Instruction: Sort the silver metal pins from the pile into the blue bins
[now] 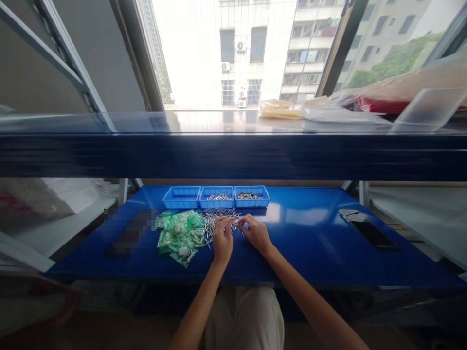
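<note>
My left hand (223, 239) and my right hand (257, 235) meet at the fingertips above the front right side of a pile of thin metal pins (215, 224), perhaps screws or rivets. Both are closed in a pinch. Something small and pale shows between the fingertips, too small to name. Left of the pile lies a heap of green plastic bags (181, 231) with small parts inside. Behind stand three blue bins in a row: the left bin (181, 198) shows no parts, the middle bin (217, 204) holds silvery pieces, and the right bin (251, 203) holds darker, brassy ones.
A dark phone (368, 231) lies at the right of the blue table (306, 257). A blurred-out dark patch covers the table's left side. Above the table's back runs a blue shelf (233, 156), with plastic packets (280, 109) on top.
</note>
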`<control>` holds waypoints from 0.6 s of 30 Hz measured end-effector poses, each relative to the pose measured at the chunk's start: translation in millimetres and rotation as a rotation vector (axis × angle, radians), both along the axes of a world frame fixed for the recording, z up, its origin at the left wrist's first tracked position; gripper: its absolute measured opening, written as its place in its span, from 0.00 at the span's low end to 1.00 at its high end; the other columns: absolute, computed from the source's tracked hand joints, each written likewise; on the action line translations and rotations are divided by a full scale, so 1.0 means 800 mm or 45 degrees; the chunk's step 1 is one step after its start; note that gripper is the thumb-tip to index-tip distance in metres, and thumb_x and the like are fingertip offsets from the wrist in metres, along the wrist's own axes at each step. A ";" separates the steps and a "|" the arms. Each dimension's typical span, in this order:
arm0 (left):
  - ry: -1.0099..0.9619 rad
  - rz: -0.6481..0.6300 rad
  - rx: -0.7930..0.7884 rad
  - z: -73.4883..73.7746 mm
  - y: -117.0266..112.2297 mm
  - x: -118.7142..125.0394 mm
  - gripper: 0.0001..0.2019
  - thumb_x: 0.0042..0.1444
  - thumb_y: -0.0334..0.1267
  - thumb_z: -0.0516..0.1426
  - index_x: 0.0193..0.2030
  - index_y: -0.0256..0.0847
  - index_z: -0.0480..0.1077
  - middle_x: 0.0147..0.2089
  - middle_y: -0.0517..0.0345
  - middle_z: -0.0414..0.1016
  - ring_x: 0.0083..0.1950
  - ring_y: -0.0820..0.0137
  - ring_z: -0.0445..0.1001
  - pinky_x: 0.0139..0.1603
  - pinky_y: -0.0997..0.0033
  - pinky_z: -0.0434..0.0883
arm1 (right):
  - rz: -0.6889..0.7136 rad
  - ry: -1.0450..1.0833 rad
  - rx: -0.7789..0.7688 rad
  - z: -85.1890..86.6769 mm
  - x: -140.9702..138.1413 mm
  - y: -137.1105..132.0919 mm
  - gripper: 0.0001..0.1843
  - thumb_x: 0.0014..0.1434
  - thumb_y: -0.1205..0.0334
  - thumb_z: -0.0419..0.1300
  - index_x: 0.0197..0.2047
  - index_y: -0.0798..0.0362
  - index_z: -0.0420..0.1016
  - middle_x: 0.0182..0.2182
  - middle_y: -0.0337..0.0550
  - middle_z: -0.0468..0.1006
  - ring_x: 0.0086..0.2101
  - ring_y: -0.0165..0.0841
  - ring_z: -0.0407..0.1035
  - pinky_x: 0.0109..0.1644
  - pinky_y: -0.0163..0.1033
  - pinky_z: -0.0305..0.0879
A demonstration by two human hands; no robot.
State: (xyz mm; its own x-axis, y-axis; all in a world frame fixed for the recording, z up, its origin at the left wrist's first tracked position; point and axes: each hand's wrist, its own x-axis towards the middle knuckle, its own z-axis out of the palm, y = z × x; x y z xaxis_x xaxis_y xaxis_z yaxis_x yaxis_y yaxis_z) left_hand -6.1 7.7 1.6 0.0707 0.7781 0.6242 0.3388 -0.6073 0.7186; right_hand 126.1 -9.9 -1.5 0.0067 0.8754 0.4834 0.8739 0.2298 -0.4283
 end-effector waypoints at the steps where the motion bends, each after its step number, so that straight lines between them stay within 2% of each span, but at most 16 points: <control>1: 0.032 -0.012 0.011 0.000 -0.001 0.000 0.12 0.60 0.35 0.46 0.38 0.41 0.71 0.38 0.54 0.67 0.42 0.69 0.68 0.40 0.69 0.68 | 0.013 0.002 0.003 -0.001 0.000 0.000 0.15 0.59 0.51 0.50 0.35 0.51 0.71 0.32 0.38 0.73 0.22 0.25 0.65 0.26 0.30 0.55; 4: 0.111 -0.029 0.035 0.002 -0.003 0.002 0.13 0.60 0.35 0.45 0.39 0.41 0.70 0.39 0.54 0.66 0.43 0.70 0.67 0.41 0.70 0.68 | 0.050 0.038 0.006 -0.002 -0.002 -0.002 0.15 0.59 0.51 0.51 0.33 0.50 0.72 0.31 0.38 0.73 0.22 0.25 0.65 0.26 0.30 0.55; 9: 0.147 0.068 0.067 0.007 -0.008 0.004 0.13 0.60 0.34 0.45 0.41 0.42 0.69 0.38 0.54 0.67 0.43 0.70 0.68 0.44 0.69 0.68 | 0.090 0.264 0.025 -0.001 -0.003 -0.006 0.17 0.59 0.50 0.49 0.32 0.50 0.73 0.32 0.39 0.74 0.23 0.26 0.66 0.30 0.31 0.58; 14: 0.287 0.045 0.156 0.001 -0.011 0.004 0.15 0.60 0.30 0.45 0.43 0.44 0.70 0.39 0.54 0.66 0.39 0.73 0.69 0.40 0.72 0.69 | 0.063 0.479 0.069 0.003 -0.004 -0.011 0.19 0.60 0.50 0.47 0.34 0.51 0.73 0.30 0.40 0.74 0.25 0.28 0.66 0.32 0.31 0.58; 18: 0.312 0.089 0.148 -0.003 -0.010 0.002 0.16 0.60 0.30 0.44 0.48 0.45 0.68 0.42 0.54 0.66 0.40 0.73 0.70 0.40 0.73 0.69 | 0.027 0.522 0.088 0.007 -0.007 -0.015 0.19 0.59 0.49 0.48 0.31 0.51 0.74 0.28 0.39 0.74 0.23 0.27 0.65 0.31 0.31 0.58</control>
State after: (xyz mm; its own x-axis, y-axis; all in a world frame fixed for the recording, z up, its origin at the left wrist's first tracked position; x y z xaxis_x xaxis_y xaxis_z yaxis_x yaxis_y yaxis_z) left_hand -4.1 0.0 -1.0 0.1793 0.7104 0.6806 0.5382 -0.6499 0.5366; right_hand 120.4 -21.6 4.3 0.1933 0.8429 0.5021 0.6289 0.2863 -0.7228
